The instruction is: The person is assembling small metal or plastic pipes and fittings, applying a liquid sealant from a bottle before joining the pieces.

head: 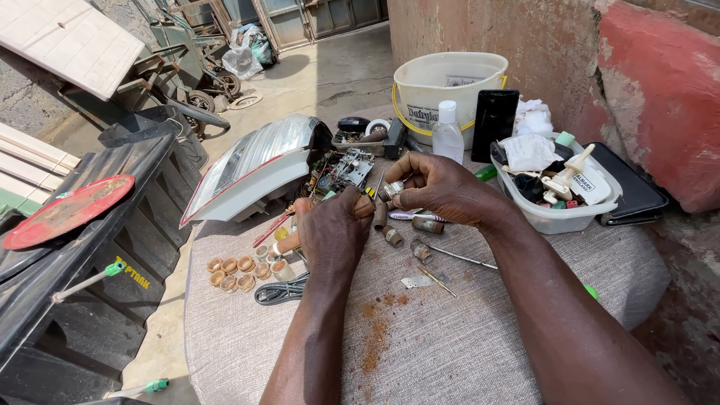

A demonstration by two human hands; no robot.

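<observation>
**A:** Item one, your left hand [334,232]. What is entered?

**B:** Its grip is closed in a fist around a rusty tube-shaped part [365,208], whose end pokes out toward your other hand. By my reading, you hold it tight to keep it steady while the other hand works at it.

**A:** Item two, your right hand [442,187].

**B:** Its fingertips are pinched together on a small silver bulb holder [391,190], brought right up against the left grip, apparently so both parts meet close under your eyes.

**A:** Stock lying below the two grips?

**B:** More rusty sockets [392,236], loose on the cloth-covered tabletop [465,330] just under your right grip, likely kept within easy reach. Beyond them lies a thin screwdriver [461,259], shaft pointing toward your hands. Rust powder [375,330] is scattered nearer you.

**A:** To the outer side of the left grip?

**B:** A cluster of copper-coloured rings [236,271], grouped together, and a coiled black cable [279,291] just beside them.

**A:** Beyond the grips?

**B:** A car tail lamp [255,169] with an exposed circuit board [341,171] next to it. Farther back stand a white bucket [446,86] and a clear bottle [448,133]. A plastic tub [559,214] of odds and ends sits outside your right grip.
</observation>
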